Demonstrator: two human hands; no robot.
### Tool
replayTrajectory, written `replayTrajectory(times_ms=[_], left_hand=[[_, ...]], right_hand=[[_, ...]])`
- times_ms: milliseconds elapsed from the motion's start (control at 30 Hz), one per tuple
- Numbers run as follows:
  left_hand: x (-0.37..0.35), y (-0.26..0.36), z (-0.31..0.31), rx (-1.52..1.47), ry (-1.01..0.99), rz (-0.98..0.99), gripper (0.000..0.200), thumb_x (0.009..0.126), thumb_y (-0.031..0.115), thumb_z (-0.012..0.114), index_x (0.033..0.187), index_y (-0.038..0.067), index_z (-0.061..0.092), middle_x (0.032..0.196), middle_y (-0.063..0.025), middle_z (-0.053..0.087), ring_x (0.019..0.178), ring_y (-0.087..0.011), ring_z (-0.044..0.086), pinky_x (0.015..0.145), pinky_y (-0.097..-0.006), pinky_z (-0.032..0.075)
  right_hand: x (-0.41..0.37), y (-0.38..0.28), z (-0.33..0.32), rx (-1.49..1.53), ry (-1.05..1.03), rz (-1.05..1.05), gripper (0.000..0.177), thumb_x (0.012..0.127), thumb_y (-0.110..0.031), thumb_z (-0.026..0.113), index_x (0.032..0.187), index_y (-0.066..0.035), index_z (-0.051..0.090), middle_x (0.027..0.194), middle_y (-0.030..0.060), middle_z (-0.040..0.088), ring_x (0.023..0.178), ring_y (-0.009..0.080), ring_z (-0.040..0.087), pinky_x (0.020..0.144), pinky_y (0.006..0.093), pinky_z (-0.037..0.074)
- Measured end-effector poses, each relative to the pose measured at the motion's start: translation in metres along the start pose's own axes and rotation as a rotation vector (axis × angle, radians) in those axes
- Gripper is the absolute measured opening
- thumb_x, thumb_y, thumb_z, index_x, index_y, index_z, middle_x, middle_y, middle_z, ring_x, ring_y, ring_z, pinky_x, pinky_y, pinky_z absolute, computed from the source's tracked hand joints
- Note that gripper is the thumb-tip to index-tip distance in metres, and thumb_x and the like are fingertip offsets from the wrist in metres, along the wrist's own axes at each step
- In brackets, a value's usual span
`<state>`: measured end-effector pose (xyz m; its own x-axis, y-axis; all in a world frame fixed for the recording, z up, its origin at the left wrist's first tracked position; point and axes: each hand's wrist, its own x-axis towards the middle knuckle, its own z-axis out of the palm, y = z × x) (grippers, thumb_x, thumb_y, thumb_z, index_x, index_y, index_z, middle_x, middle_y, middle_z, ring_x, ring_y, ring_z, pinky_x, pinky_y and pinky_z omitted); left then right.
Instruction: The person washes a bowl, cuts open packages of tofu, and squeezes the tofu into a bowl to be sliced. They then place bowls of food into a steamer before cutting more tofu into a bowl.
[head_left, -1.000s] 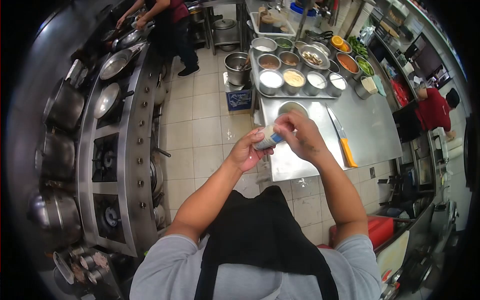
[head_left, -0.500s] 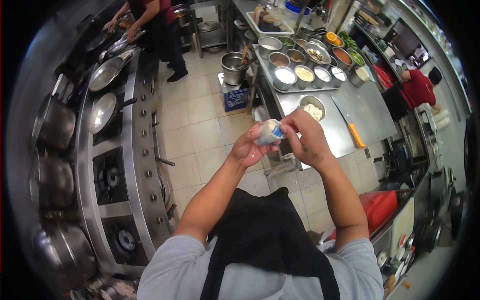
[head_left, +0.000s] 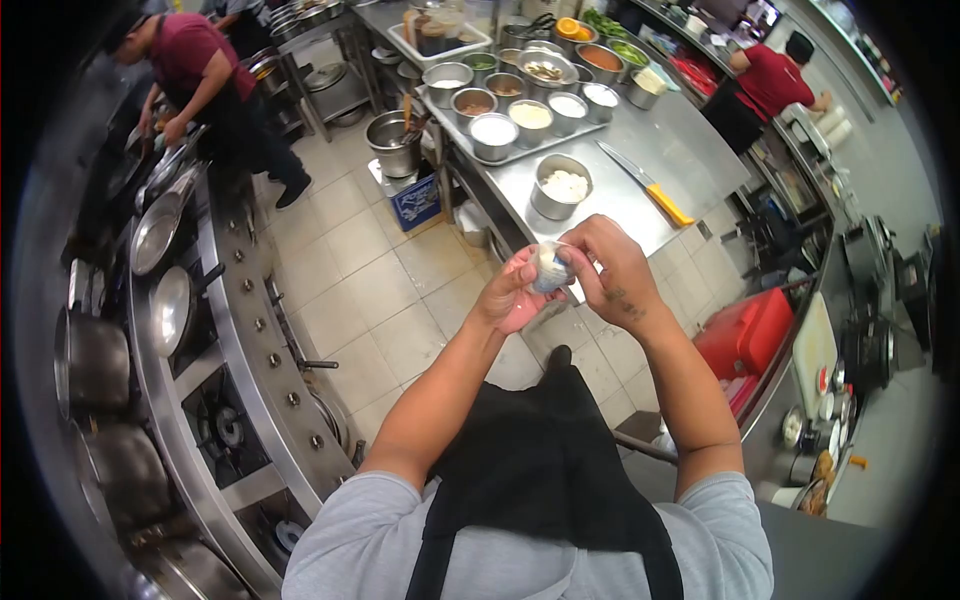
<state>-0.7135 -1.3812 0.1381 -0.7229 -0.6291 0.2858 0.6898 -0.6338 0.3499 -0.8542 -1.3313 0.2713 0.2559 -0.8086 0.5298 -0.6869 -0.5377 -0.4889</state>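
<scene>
A small white package with blue print (head_left: 549,270) is held between both hands in front of the apron. My left hand (head_left: 512,292) wraps its fingers round the package from the left. From the right, my right hand (head_left: 605,268) pinches the package's edge with thumb and fingers. Just beyond the hands, a round metal container (head_left: 557,205) holds white pieces. To its right lies a knife with a yellow-orange handle (head_left: 668,203), flat on the steel table (head_left: 640,150).
A tray (head_left: 480,158) carries several metal containers of ingredients. On the left runs a stove (head_left: 225,425) with pans. One person in dark red (head_left: 195,62) works at the stove; another (head_left: 772,85) stands at the upper right. A red bin (head_left: 742,335) is at the right.
The view has turned, so the table and its containers appear further left and nearer my hands. More of the person at the stove shows. Both hands still grip the package, which has tilted slightly.
</scene>
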Motion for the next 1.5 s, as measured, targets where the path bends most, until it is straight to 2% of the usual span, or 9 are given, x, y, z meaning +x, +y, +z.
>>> replayTrajectory(times_ms=[333, 833, 933, 1000, 1167, 1300, 1367, 1433, 1500], left_hand=[[0.059, -0.063, -0.005, 0.111, 0.042, -0.184, 0.057, 0.078, 0.029, 0.078, 0.122, 0.005, 0.051, 0.113, -0.0070, 0.061, 0.100, -0.0167, 0.061, 0.075, -0.0319, 0.055], [0.189, -0.210, -0.007, -0.039, -0.022, -0.405, 0.072, 0.073, 0.044, 0.080, 0.124, 0.005, 0.048, 0.113, -0.0080, 0.060, 0.097, -0.0191, 0.063, 0.069, -0.0304, 0.058], [0.210, -0.236, -0.014, -0.026, -0.014, -0.439, 0.069, 0.072, 0.046, 0.080, 0.122, 0.007, 0.051, 0.113, -0.0087, 0.061, 0.095, -0.0216, 0.064, 0.069, -0.0325, 0.058], [0.217, -0.254, -0.030, -0.011, 0.090, -0.465, 0.063, 0.073, 0.045, 0.079, 0.119, 0.009, 0.054, 0.112, -0.0102, 0.061, 0.096, -0.0247, 0.064, 0.068, -0.0356, 0.058], [0.226, -0.277, -0.059, -0.132, -0.014, -0.581, 0.053, 0.081, 0.036, 0.075, 0.121, 0.008, 0.056, 0.120, -0.0147, 0.050, 0.106, -0.0287, 0.055, 0.077, -0.0383, 0.061], [0.223, -0.289, -0.058, -0.028, 0.055, -0.685, 0.057, 0.077, 0.040, 0.078, 0.119, 0.010, 0.054, 0.116, -0.0109, 0.051, 0.099, -0.0255, 0.056, 0.072, -0.0351, 0.059], [0.221, -0.293, -0.059, -0.045, 0.046, -0.722, 0.056, 0.078, 0.039, 0.077, 0.118, 0.009, 0.054, 0.116, -0.0112, 0.051, 0.099, -0.0254, 0.056, 0.072, -0.0353, 0.059], [0.219, -0.294, -0.060, -0.053, 0.097, -0.742, 0.053, 0.078, 0.035, 0.079, 0.116, 0.007, 0.055, 0.113, -0.0133, 0.052, 0.096, -0.0285, 0.057, 0.071, -0.0372, 0.061], [0.217, -0.299, -0.063, -0.054, 0.108, -0.746, 0.054, 0.077, 0.036, 0.079, 0.116, 0.007, 0.055, 0.113, -0.0131, 0.053, 0.097, -0.0288, 0.058, 0.072, -0.0370, 0.062]], right_hand=[[-0.041, 0.038, -0.055, -0.054, 0.013, 0.300, 0.010, 0.082, -0.010, 0.064, 0.088, -0.003, 0.064, 0.078, 0.0115, 0.058, 0.076, 0.0300, 0.057, 0.069, 0.0375, 0.047], [-0.109, 0.136, -0.183, -0.208, 0.208, 0.354, 0.011, 0.081, -0.005, 0.065, 0.092, -0.004, 0.069, 0.077, 0.0090, 0.059, 0.069, 0.0213, 0.058, 0.063, 0.0309, 0.046], [-0.126, 0.158, -0.203, -0.068, 0.400, 0.482, 0.012, 0.085, -0.006, 0.065, 0.096, -0.002, 0.067, 0.079, 0.0058, 0.063, 0.069, 0.0174, 0.059, 0.064, 0.0284, 0.048], [-0.156, 0.185, -0.206, 0.376, 0.822, 0.646, 0.013, 0.090, -0.015, 0.063, 0.094, -0.002, 0.064, 0.079, 0.0040, 0.064, 0.061, 0.0147, 0.059, 0.056, 0.0259, 0.048], [-0.343, 0.289, -0.152, 0.978, 1.311, 1.105, 0.019, 0.091, -0.019, 0.058, 0.103, -0.005, 0.058, 0.086, 0.0060, 0.064, 0.066, 0.0175, 0.063, 0.052, 0.0281, 0.048], [-0.505, 0.327, -0.072, 0.968, 1.656, 1.596, 0.026, 0.090, -0.019, 0.057, 0.110, -0.002, 0.056, 0.093, 0.0107, 0.064, 0.075, 0.0268, 0.067, 0.055, 0.0319, 0.052], [-0.600, 0.341, -0.029, 0.899, 1.896, 1.650, 0.031, 0.093, -0.022, 0.053, 0.117, -0.003, 0.051, 0.105, 0.0141, 0.062, 0.082, 0.0298, 0.066, 0.060, 0.0376, 0.053], [-0.677, 0.338, -0.002, 0.641, 2.361, 1.466, 0.046, 0.094, -0.037, 0.053, 0.124, -0.003, 0.048, 0.117, 0.0163, 0.057, 0.094, 0.0314, 0.063, 0.071, 0.0411, 0.053], [-0.699, 0.326, -0.007, 0.717, 2.451, 1.591, 0.054, 0.093, -0.045, 0.053, 0.127, -0.004, 0.046, 0.119, 0.0164, 0.055, 0.100, 0.0316, 0.060, 0.076, 0.0427, 0.052]])
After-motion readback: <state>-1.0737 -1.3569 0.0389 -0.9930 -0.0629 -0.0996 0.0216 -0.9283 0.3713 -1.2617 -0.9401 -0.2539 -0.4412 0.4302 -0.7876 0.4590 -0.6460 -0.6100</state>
